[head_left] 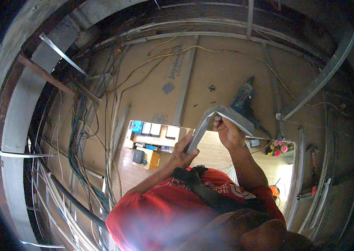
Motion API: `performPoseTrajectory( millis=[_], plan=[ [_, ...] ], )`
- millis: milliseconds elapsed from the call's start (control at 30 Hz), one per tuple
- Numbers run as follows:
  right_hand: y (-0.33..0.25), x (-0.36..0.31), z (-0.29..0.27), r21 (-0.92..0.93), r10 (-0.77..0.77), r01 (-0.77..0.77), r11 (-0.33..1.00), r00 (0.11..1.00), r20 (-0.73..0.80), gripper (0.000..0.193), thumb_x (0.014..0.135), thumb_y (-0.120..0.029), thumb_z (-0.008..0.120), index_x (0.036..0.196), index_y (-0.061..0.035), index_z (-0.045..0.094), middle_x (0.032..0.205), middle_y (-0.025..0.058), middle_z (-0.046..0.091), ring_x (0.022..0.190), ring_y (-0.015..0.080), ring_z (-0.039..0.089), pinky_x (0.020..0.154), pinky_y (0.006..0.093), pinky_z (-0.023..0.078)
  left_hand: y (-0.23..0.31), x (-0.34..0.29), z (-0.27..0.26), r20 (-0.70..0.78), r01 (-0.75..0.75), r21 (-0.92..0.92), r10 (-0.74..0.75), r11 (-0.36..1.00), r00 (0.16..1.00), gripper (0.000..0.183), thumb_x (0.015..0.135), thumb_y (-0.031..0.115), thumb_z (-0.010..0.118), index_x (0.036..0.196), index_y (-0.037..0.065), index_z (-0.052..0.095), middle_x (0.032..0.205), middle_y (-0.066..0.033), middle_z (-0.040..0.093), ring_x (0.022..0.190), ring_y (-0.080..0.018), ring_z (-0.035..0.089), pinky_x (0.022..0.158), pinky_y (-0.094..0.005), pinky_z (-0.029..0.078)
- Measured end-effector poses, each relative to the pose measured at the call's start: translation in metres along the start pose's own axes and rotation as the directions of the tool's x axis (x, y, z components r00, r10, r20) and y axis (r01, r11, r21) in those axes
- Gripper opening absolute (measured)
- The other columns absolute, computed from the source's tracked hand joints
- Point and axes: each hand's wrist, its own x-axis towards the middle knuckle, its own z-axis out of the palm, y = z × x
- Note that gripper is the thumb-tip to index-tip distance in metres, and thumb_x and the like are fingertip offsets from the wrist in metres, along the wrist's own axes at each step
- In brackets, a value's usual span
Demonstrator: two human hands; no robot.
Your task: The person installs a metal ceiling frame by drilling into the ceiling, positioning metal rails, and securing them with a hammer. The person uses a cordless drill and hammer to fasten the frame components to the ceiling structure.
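Note:
A grey metal channel strip, bent into a sharp angle near its middle, is held up between my two hands. My left hand is closed round its lower left end. At the right, beneath the bend, my right hand has its fingers curled against the inner side of the strip. Just beyond the strip lies a dark power drill on the ceiling board, its chuck pointing away from me; the strip and my right hand cover part of it.
A rectangular opening in the ceiling board surrounds me, with a room below. Bundled cables run along the left. A slanted metal strut rises at the right, near a red-and-dark hand tool. Two small dark bits lie beyond my hands.

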Motion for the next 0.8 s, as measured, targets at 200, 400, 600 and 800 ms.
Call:
performPoseTrajectory(
  millis=[200, 400, 600, 800],
  plan=[
    [-0.006, -0.002, 0.008, 0.054, 0.073, -0.071, 0.996, 0.997, -0.035, 0.017, 0.097, -0.017, 0.058, 0.111, -0.0107, 0.064, 0.095, 0.0036, 0.066, 0.086, 0.0160, 0.060, 0.072, 0.0304, 0.048, 0.008, 0.002, 0.003, 0.039, 0.184, -0.123, -0.180, 0.975, 0.983, 0.067, 0.087, 0.025, 0.068, 0.142, -0.003, 0.042, 0.104, -0.0169, 0.063, 0.084, -0.0195, 0.058, 0.074, -0.0336, 0.048],
    [0.020, 0.001, -0.017, -0.257, 0.025, -0.059, 0.965, 0.991, -0.135, 0.018, 0.097, -0.020, 0.059, 0.112, -0.0105, 0.063, 0.099, 0.0028, 0.065, 0.090, 0.0155, 0.060, 0.074, 0.0320, 0.049, -0.005, -0.010, 0.005, 0.010, 0.355, -0.098, -0.355, 0.930, 0.935, 0.058, 0.090, 0.033, 0.066, 0.133, -0.002, 0.048, 0.106, -0.0168, 0.063, 0.093, -0.0219, 0.060, 0.081, -0.0333, 0.049],
    [0.005, 0.004, 0.006, -0.188, 0.078, -0.104, 0.977, 0.987, -0.139, 0.019, 0.097, -0.019, 0.060, 0.112, -0.0081, 0.064, 0.092, 0.0042, 0.066, 0.080, 0.0159, 0.063, 0.070, 0.0322, 0.051, -0.015, -0.009, 0.007, 0.075, 0.347, -0.057, -0.342, 0.936, 0.937, 0.067, 0.095, 0.054, 0.050, 0.134, -0.001, 0.043, 0.092, -0.0108, 0.058, 0.082, -0.0215, 0.055, 0.072, -0.0361, 0.046],
    [-0.044, -0.029, 0.008, -0.643, 0.071, -0.165, 0.748, 0.983, -0.170, 0.023, 0.092, -0.020, 0.069, 0.106, -0.0021, 0.068, 0.090, 0.0069, 0.070, 0.079, 0.0160, 0.066, 0.070, 0.0315, 0.054, -0.019, 0.009, 0.016, 0.061, 0.260, -0.002, -0.259, 0.966, 0.964, 0.062, 0.094, 0.054, 0.050, 0.122, -0.002, 0.049, 0.081, -0.0071, 0.050, 0.070, -0.0207, 0.049, 0.063, -0.0343, 0.042]
  ],
)
